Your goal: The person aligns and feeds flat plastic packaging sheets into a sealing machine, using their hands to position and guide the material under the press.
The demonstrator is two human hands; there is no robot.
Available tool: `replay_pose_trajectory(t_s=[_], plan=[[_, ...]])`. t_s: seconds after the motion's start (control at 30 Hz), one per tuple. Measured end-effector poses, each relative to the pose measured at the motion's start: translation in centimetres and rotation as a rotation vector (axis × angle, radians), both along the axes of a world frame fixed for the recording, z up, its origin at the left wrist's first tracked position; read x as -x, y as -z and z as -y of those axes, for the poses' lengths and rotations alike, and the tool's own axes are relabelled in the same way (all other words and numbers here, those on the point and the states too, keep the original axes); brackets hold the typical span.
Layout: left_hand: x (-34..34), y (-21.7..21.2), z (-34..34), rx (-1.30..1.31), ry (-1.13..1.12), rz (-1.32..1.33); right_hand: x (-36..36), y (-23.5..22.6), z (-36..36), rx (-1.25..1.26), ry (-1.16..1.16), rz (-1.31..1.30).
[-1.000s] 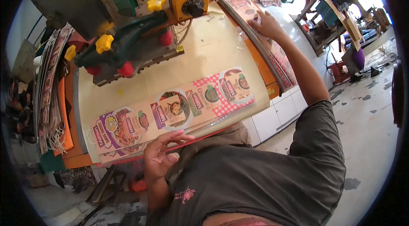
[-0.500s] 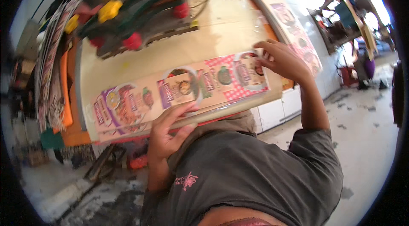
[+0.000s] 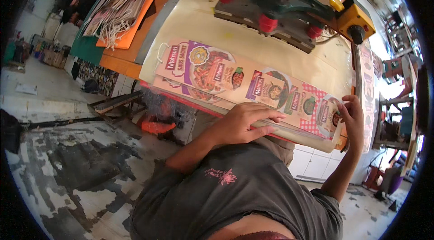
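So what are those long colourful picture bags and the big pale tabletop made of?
The stack of long printed bags looks like glossy coated paper or plastic film: it shines and has white cord handles. The pale cream tabletop seems matte board or laminate; hard to tell.

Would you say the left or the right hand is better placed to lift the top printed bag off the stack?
Probably the right hand: it grips the printed bags at their end, while the left hand lies flat on them.
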State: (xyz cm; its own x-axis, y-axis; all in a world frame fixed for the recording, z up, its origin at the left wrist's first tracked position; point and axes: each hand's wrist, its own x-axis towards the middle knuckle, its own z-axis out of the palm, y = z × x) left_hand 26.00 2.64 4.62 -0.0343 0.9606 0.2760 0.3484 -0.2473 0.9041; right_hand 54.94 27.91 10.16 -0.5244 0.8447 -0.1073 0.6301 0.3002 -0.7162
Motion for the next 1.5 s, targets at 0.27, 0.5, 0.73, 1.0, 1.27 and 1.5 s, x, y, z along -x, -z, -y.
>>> replay_pose_trajectory(t_s=[0.27, 0.5, 0.73, 1.0, 1.27, 1.5], plan=[[0.2, 0.6, 0.2, -0.084, 0.005, 0.057, -2.4, 2.3, -0.9, 0.540, 0.055, -0.538], [1.2, 0.7, 2.1, -0.320, -0.084, 0.208, -2.9, 3.5, -0.5, 0.560, 0.024, -0.745], [7.8, 1.5, 7.0, -0.927, -0.983, 0.490, -3.2, 4.7, 0.1, 0.434, 0.147, -0.831], [12.6, -1.4, 8.8, -0.741, -0.930, 0.921, -2.3, 6.0, 0.5, 0.584, 0.186, -0.976], [11.3, -1.8, 6.1, -0.778, -0.814, 1.118, -0.4, 5.7, 2.5, 0.685, 0.189, -1.063], [8.4, -2.0, 4.4, -0.754, -0.691, 1.197, 2.3, 5.1, 6.7, 0.855, 0.025, -1.130]])
